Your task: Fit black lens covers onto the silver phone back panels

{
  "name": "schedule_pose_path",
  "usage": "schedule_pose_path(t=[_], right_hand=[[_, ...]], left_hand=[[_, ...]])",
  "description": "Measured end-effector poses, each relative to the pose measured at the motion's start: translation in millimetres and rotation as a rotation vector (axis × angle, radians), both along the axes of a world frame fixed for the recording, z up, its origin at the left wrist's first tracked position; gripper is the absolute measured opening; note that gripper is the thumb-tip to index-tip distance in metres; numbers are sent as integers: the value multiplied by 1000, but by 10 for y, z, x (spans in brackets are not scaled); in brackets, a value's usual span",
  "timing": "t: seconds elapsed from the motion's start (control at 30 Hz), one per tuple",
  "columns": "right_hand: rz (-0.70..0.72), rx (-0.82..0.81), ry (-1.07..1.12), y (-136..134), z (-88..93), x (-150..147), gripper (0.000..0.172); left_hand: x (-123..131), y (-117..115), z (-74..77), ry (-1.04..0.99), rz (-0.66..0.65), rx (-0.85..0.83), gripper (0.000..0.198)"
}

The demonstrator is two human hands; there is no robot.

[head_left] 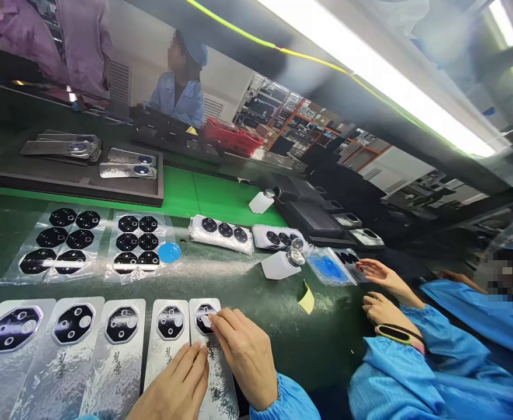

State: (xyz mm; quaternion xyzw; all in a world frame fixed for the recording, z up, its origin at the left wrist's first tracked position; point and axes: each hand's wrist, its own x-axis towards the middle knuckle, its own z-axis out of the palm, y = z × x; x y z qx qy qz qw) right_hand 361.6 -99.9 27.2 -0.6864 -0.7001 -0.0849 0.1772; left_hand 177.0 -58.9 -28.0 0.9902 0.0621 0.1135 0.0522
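Observation:
Several silver phone back covers lie side by side at the near edge, each with a black round camera ring. My right hand (243,347) rests on the rightmost cover (215,373), its fingertips pinched on a small white bit at that cover's camera ring (204,315). My left hand (180,385) lies flat with fingers together, pressing on the lower part of the same cover and the neighbouring cover (166,344).
Clear sheets of black camera rings (59,242) (137,242) lie behind the covers, with smaller packs (223,231) and a blue disc (169,252). A dark tray (76,175) holds more covers. A co-worker in blue sleeves has both hands (381,291) at the right. A yellow slip (306,298) lies nearby.

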Motion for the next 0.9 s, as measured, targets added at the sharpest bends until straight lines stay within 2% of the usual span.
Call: schedule_pose_path(t=[0.13,0.27,0.43,0.7,0.9], right_hand=[[-1,-7,7,3,14,-6,28],[4,5,16,7,17,0,29],[-7,6,3,-3,5,-10,32],[-8,10,-12,11,11,-14,29],[-6,16,-7,5,3,-11,25]], left_hand=[[7,-12,41,44,-14,-23,73],[25,-41,39,59,48,-65,77],[17,-25,-10,31,-6,-69,77],[1,-17,-18,44,-8,-121,78],[-19,-10,-14,43,2,-111,72]])
